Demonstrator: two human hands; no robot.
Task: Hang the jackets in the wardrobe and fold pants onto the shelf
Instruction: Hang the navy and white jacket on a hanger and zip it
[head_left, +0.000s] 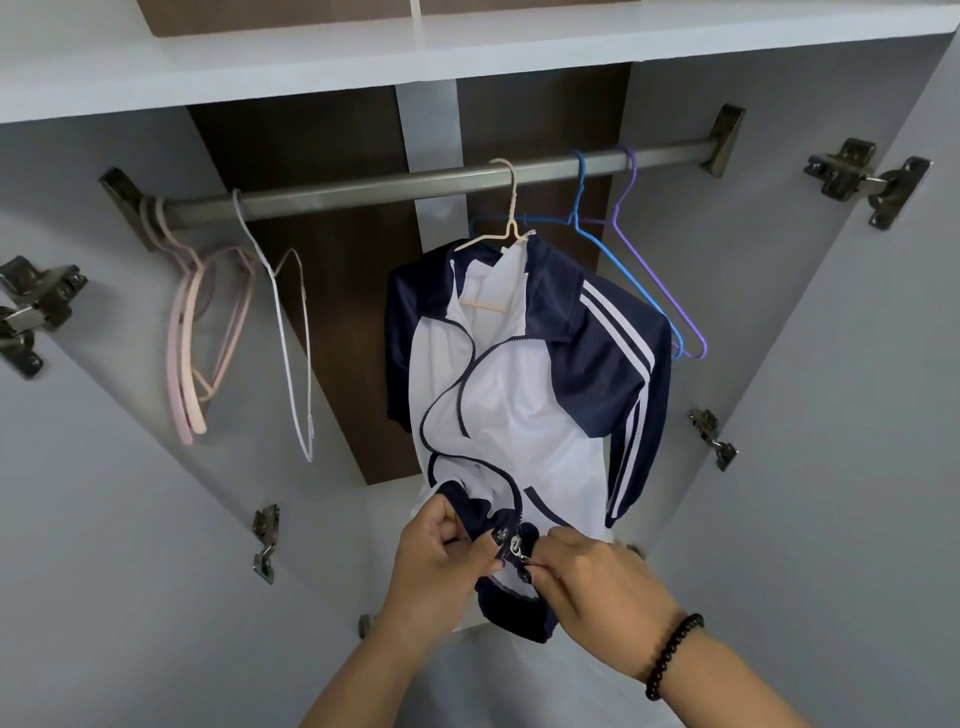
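Left hand pinches the hem, right hand pinches the zip slider; jacket judged light, limp, slippery, best held at hem and zip; it hangs on a cream hanger from the wardrobe rail.

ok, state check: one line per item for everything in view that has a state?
jacket: hung on the cream hanger, front unzipped, hem lifted
zipper pull: at the hem, zip not yet run up
cream hanger: on the rail, loaded
blue hanger: on the rail, bare
purple hanger: on the rail, bare
white hanger: on the rail, bare
pink hangers: bunched at the rail's left end, bare
left hand: pinches the hem
right hand: pinches by the zipper pull
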